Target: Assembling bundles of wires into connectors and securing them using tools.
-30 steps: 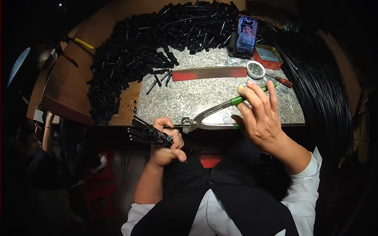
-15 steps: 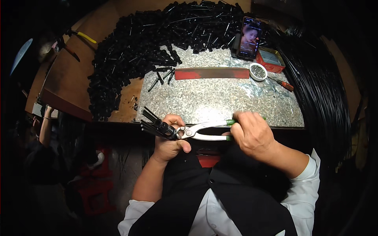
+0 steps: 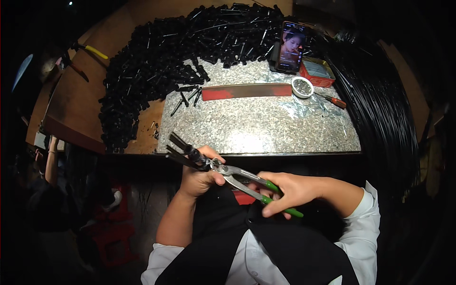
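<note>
My left hand [image 3: 194, 182] is closed round a black tubular part [image 3: 194, 155]. Several thin dark rods fan out from this part toward the upper left. Steel pincers [image 3: 230, 172] with green handle grips have their jaws at the part's right end, close to my left thumb. My right hand [image 3: 298, 188] is wrapped round the green grips, which slant down to the right. What lies between the jaws is too small to make out. Both hands are just off the near edge of the speckled stone slab [image 3: 228, 124].
Black parts lie in a large heap [image 3: 156, 61]. On the slab are a red strip [image 3: 247, 91], a white bowl [image 3: 302, 88] of small metal pieces, a screwdriver [image 3: 336, 101], a red box [image 3: 317, 76] and a propped phone [image 3: 290, 47]. Long black rods [image 3: 380, 99] bundle at right. Another person's arm [image 3: 51, 161] shows far left.
My right hand has swung the pincers' handles down toward me, from nearly level to slanting, and its hold has turned over. My left hand keeps the black part nearly in place.
</note>
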`<state>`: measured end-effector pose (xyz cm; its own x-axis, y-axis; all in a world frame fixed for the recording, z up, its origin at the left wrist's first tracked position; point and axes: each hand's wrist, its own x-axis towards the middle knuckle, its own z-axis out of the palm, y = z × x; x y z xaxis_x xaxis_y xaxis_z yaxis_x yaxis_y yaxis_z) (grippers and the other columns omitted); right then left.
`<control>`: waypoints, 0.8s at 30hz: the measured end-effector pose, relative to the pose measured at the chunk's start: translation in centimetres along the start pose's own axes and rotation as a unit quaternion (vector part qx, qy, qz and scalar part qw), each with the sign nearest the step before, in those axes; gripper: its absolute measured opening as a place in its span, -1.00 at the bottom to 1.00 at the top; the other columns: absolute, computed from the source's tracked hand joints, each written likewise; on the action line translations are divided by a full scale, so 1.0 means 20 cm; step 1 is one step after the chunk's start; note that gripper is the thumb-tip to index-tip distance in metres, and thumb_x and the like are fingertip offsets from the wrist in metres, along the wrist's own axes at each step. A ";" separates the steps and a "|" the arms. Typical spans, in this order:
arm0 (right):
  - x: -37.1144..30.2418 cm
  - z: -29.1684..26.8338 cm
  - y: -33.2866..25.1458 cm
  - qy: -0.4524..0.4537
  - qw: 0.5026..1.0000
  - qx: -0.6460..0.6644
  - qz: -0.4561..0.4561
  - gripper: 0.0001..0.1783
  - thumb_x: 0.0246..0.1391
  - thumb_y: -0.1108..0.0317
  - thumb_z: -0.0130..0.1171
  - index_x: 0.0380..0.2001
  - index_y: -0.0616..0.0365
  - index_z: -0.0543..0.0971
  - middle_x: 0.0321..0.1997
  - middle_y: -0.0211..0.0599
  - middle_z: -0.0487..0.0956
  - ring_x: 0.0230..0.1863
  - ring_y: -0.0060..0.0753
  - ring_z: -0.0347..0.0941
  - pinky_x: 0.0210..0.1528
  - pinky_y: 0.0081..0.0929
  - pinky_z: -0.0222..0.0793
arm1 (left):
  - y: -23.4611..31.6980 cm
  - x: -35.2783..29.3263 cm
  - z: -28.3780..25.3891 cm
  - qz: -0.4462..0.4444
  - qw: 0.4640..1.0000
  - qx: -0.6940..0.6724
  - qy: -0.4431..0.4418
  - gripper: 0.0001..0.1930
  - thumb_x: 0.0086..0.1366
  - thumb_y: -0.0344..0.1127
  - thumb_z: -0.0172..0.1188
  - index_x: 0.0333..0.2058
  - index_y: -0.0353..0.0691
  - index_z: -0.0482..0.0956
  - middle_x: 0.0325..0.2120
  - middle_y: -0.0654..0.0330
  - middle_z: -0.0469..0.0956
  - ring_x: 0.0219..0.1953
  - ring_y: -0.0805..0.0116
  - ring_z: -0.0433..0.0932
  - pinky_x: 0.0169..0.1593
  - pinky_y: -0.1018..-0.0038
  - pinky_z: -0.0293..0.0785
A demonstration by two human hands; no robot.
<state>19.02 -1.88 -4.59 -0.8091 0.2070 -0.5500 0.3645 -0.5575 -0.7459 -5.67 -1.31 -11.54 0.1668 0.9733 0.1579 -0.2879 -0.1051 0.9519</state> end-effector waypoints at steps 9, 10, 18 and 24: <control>-0.06 0.07 0.00 0.110 0.989 -0.066 -0.072 -0.76 0.29 0.29 -0.14 -0.31 0.27 0.38 -0.40 -0.32 0.55 -0.50 -0.58 0.49 -0.41 -0.58 0.45 | 0.01 -0.01 -0.01 -0.009 0.999 -0.048 0.000 -0.36 -0.41 -0.01 0.56 -0.40 -0.31 0.49 -0.52 0.38 0.43 -0.49 0.64 0.36 -0.41 0.70 0.27; -0.05 0.07 0.02 0.109 0.989 -0.068 -0.072 -0.76 0.29 0.29 -0.14 -0.31 0.27 0.38 -0.40 -0.32 0.55 -0.50 -0.58 0.49 -0.41 -0.58 0.45 | 0.01 -0.01 -0.02 -0.008 0.999 -0.048 0.002 -0.36 -0.41 -0.01 0.56 -0.40 -0.31 0.49 -0.52 0.38 0.43 -0.49 0.64 0.36 -0.41 0.70 0.27; -0.02 0.05 0.08 0.314 0.741 -0.545 -0.233 -0.37 -0.08 0.26 0.28 -0.01 0.29 0.24 -0.16 0.02 0.43 -0.37 -0.02 0.48 -0.35 -0.21 0.40 | 0.00 0.00 0.02 0.000 1.000 0.008 0.015 -0.41 -0.38 -0.05 0.57 -0.42 -0.27 0.49 -0.52 0.38 0.40 -0.46 0.62 0.33 -0.37 0.66 0.24; 0.00 -0.09 0.10 0.367 0.494 -0.711 -0.341 -0.65 0.12 0.28 0.04 -0.14 0.38 0.42 -0.33 -0.08 0.49 -0.40 -0.19 0.46 -0.37 -0.36 0.38 | -0.03 0.03 -0.05 0.011 1.000 0.014 -0.024 -0.17 -0.42 0.11 0.52 -0.20 -0.30 0.41 -0.52 0.42 0.38 -0.44 0.65 0.32 -0.38 0.68 0.23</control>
<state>20.64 -1.46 -6.71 -0.7728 0.4837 0.4109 0.4999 0.8628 -0.0754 -6.41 -0.54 -12.26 0.2052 0.9599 0.1912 -0.2666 -0.1332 0.9546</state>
